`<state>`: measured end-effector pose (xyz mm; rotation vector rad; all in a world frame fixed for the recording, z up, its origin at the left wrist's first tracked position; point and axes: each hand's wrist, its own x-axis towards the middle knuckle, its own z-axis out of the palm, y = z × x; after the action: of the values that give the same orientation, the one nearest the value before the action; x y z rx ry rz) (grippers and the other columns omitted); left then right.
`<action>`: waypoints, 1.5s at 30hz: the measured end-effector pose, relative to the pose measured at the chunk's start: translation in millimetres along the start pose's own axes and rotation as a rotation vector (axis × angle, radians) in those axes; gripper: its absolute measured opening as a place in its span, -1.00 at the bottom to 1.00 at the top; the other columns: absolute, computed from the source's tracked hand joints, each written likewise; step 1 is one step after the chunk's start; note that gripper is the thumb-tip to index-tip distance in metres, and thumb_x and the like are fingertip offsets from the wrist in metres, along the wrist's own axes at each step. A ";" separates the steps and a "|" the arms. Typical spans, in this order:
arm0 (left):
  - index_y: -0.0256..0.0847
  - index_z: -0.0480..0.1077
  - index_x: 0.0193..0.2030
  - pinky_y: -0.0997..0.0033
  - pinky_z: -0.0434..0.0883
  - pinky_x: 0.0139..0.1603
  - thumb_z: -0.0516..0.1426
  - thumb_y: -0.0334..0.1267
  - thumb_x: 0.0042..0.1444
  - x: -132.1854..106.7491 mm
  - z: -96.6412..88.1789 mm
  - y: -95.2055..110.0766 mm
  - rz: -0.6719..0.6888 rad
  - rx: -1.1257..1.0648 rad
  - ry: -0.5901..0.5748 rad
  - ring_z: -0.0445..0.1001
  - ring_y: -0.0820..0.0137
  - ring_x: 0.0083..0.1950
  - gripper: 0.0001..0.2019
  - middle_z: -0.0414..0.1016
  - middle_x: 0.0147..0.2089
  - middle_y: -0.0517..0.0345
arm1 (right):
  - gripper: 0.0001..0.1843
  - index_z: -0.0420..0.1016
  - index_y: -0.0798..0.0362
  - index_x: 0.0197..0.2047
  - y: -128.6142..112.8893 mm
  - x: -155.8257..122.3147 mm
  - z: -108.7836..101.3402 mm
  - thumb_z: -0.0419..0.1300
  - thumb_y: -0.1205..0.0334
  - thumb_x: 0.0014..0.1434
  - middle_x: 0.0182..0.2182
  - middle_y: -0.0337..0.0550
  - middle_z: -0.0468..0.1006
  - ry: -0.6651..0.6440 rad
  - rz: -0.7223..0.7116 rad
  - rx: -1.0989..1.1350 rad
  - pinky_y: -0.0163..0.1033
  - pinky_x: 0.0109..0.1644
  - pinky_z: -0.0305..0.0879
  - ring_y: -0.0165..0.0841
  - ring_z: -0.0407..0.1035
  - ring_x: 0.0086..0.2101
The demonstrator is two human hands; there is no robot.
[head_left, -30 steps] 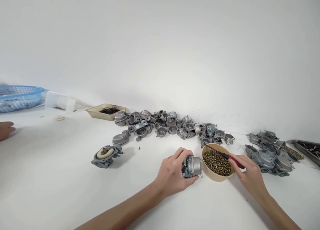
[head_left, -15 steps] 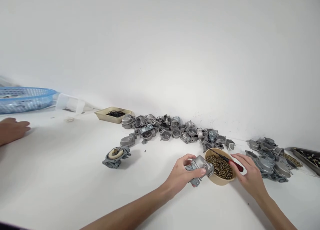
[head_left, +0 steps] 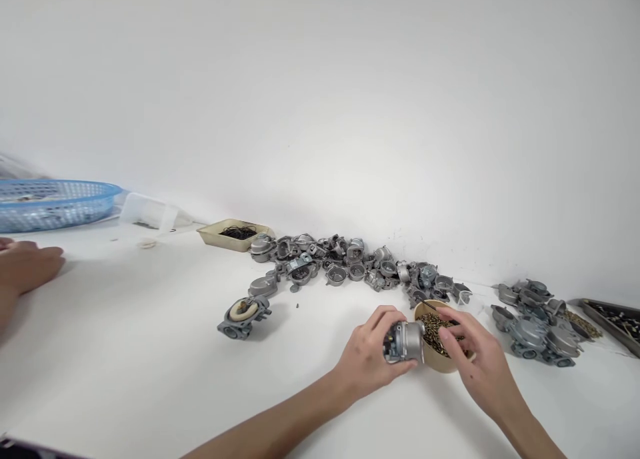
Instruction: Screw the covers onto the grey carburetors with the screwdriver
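Your left hand (head_left: 373, 359) grips a metal part (head_left: 404, 341) against the bowl (head_left: 443, 359) of screws, near the bench's far edge; your right hand (head_left: 473, 366) reaches in, seemingly pinching one.

Dull silver-grey carburetor body (head_left: 404, 341), same grey all over the heap of castings (head_left: 350, 262) along the wall. Tan bowl (head_left: 440, 360) full of brassy-gold screws (head_left: 434, 331). Blue mesh-pattern basket (head_left: 60, 202) far left. Beige tray (head_left: 235, 236) with black rings inside. Cream disc set in the grey part (head_left: 243, 310). White tabletop (head_left: 150, 352), white wall.
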<state>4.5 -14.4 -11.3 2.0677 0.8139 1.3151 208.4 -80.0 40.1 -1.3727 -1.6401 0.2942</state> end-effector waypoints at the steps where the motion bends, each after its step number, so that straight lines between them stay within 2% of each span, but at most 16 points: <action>1: -0.09 0.36 0.06 0.31 0.59 -0.19 0.43 -0.21 -0.01 -1.2 0.1 -1.8 0.123 0.063 0.013 0.58 0.21 -0.10 -0.48 0.48 0.04 0.03 | -0.55 0.56 -0.10 0.18 -2.7 -1.5 4.4 0.19 -0.16 0.39 0.09 0.02 0.58 -0.029 0.062 0.042 -0.12 -0.26 0.58 -0.11 0.56 -0.13; 4: -0.09 0.29 0.16 0.38 0.60 -0.28 0.34 -0.14 0.18 -3.5 1.2 -2.1 0.332 0.170 0.062 0.61 0.21 -0.08 -0.53 0.47 0.07 -0.04 | -0.38 0.49 -0.09 0.26 -8.3 -6.0 14.2 0.27 -0.27 0.28 0.19 0.04 0.50 -0.105 0.208 0.201 -0.06 -0.10 0.61 -0.04 0.54 0.00; 7: -0.14 0.27 0.17 0.39 0.59 -0.34 0.17 -0.11 0.36 -4.3 1.9 5.6 0.471 0.263 0.115 0.62 0.23 -0.11 -0.67 0.48 0.07 -0.09 | -0.23 0.40 -0.07 0.33 -13.0 -10.1 19.6 0.31 -0.33 0.22 0.12 0.04 0.54 -0.210 0.303 0.373 -0.04 -0.06 0.57 -0.06 0.57 -0.07; 10: -0.20 0.31 0.12 0.35 0.60 -0.30 0.07 -0.23 0.42 -4.3 1.8 14.7 0.583 0.344 0.164 0.62 0.25 -0.18 -0.79 0.51 0.02 -0.12 | -0.19 0.36 -0.03 0.32 -16.8 -13.4 22.7 0.35 -0.34 0.19 0.02 0.02 0.59 -0.268 0.324 0.461 -0.05 -0.05 0.55 -0.05 0.56 -0.06; 13: -0.23 0.35 0.07 0.31 0.57 -0.32 0.05 -0.39 0.37 -3.7 1.3 19.1 0.661 0.417 0.205 0.59 0.26 -0.26 -0.82 0.55 -0.03 -0.11 | -0.17 0.34 -0.04 0.31 -18.8 -15.6 25.5 0.43 -0.28 0.14 0.09 0.04 0.56 -0.226 0.323 0.490 -0.08 -0.05 0.56 -0.07 0.55 -0.04; 16: -0.23 0.36 0.04 0.30 0.55 -0.37 0.06 -0.45 0.32 -2.8 0.5 19.2 0.683 0.443 0.239 0.57 0.26 -0.30 -0.80 0.56 -0.05 -0.10 | -0.13 0.32 -0.05 0.33 -18.3 -16.7 28.3 0.49 -0.22 0.09 0.13 0.04 0.54 -0.172 0.340 0.541 -0.08 -0.04 0.56 -0.10 0.56 -0.08; 23: -0.21 0.38 0.05 0.29 0.61 -0.33 0.04 -0.39 0.40 -3.4 0.0 18.4 0.687 0.436 0.242 0.59 0.24 -0.25 -0.83 0.54 -0.04 -0.11 | -0.13 0.41 -0.05 0.28 -9.7 -21.6 35.3 0.60 0.00 -0.03 0.10 0.02 0.58 -0.116 0.316 0.667 -0.09 -0.03 0.58 -0.08 0.56 -0.04; 26: -0.22 0.36 0.10 0.25 0.65 -0.27 0.03 -0.35 0.44 -5.3 0.9 18.3 0.685 0.384 0.196 0.62 0.20 -0.15 -0.82 0.51 0.01 -0.15 | -0.19 0.46 -0.03 0.26 -4.4 -25.8 33.4 0.60 0.06 -0.02 0.04 0.02 0.62 -0.062 0.263 0.607 -0.07 -0.04 0.59 -0.06 0.58 -0.08; 29: -0.23 0.28 0.24 0.28 0.68 -0.19 0.08 -0.20 0.48 -6.0 0.1 17.2 0.656 0.241 0.081 0.62 0.17 0.02 -0.72 0.40 0.22 -0.30 | -0.22 0.49 -0.02 0.24 0.7 -24.3 19.7 0.60 0.05 -0.01 0.06 0.05 0.62 -0.003 0.171 0.494 -0.06 -0.03 0.61 -0.04 0.58 -0.06; 33: -0.20 0.14 0.37 0.12 0.70 -0.07 0.13 -0.02 0.45 -4.8 -4.2 15.6 0.575 0.128 -0.032 0.57 0.07 0.17 -0.50 0.18 0.42 -0.43 | -0.17 0.47 -0.01 0.26 1.2 -6.1 -29.2 0.60 -0.05 -0.01 0.05 0.09 0.63 0.097 0.068 0.326 -0.03 -0.08 0.64 -0.04 0.61 -0.11; 35: -0.15 0.12 0.39 0.07 0.70 -0.06 0.14 -0.08 0.45 -4.2 -6.5 15.8 0.516 0.142 -0.052 0.58 0.06 0.16 -0.51 0.17 0.44 -0.41 | -0.15 0.50 0.01 0.22 0.6 9.3 -68.5 0.59 -0.12 -0.07 -0.02 0.08 0.66 0.180 0.081 0.199 -0.01 -0.11 0.65 -0.04 0.62 -0.17; 38: -0.11 0.15 0.36 0.11 0.69 -0.08 0.12 -0.19 0.45 -4.3 -7.7 16.9 0.450 0.178 -0.076 0.58 0.09 0.14 -0.58 0.20 0.42 -0.35 | -0.16 0.55 -0.03 0.17 10.3 38.5 -141.8 0.55 -0.21 -0.12 -0.08 0.01 0.66 0.333 0.196 -0.166 -0.10 -0.26 0.56 -0.04 0.59 -0.21; 40: -0.11 0.17 0.33 0.15 0.68 -0.13 0.08 -0.23 0.44 -5.1 -6.7 17.5 0.431 0.206 -0.095 0.59 0.12 0.10 -0.63 0.23 0.41 -0.32 | -0.17 0.54 -0.11 0.20 28.9 59.6 -194.6 0.52 -0.26 -0.10 -0.13 -0.01 0.66 0.356 0.326 -0.431 -0.14 -0.37 0.42 0.01 0.56 -0.19; 41: -0.10 0.18 0.31 0.17 0.67 -0.17 0.07 -0.24 0.44 -5.7 -5.8 17.6 0.422 0.222 -0.111 0.61 0.15 0.02 -0.64 0.24 0.40 -0.31 | -0.19 0.55 -0.09 0.20 41.7 69.3 -220.1 0.51 -0.24 -0.07 -0.20 0.01 0.66 0.351 0.395 -0.568 -0.14 -0.35 0.37 0.03 0.55 -0.18; 43: -0.09 0.20 0.29 0.21 0.64 -0.26 0.04 -0.27 0.42 -7.1 -3.5 17.0 0.396 0.259 -0.160 0.61 0.25 -0.15 -0.66 0.26 0.40 -0.28 | -0.20 0.53 0.02 0.23 71.3 84.4 -264.9 0.51 -0.17 -0.01 -0.36 0.02 0.62 0.290 0.498 -0.810 -0.08 -0.28 0.32 0.06 0.54 -0.20; 45: -0.08 0.21 0.27 0.24 0.61 -0.31 0.04 -0.30 0.39 -8.4 -1.1 15.4 0.364 0.296 -0.213 0.57 0.33 -0.28 -0.66 0.25 0.42 -0.24 | -0.14 0.47 0.20 0.27 100.6 90.9 -296.7 0.44 -0.21 0.08 -0.60 -0.07 0.51 0.162 0.615 -0.914 -0.04 -0.28 0.28 0.08 0.52 -0.36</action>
<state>3.7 -30.7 -4.6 2.6356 0.5827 1.1763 506.7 -76.2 172.0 -2.5100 -1.1937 -0.2658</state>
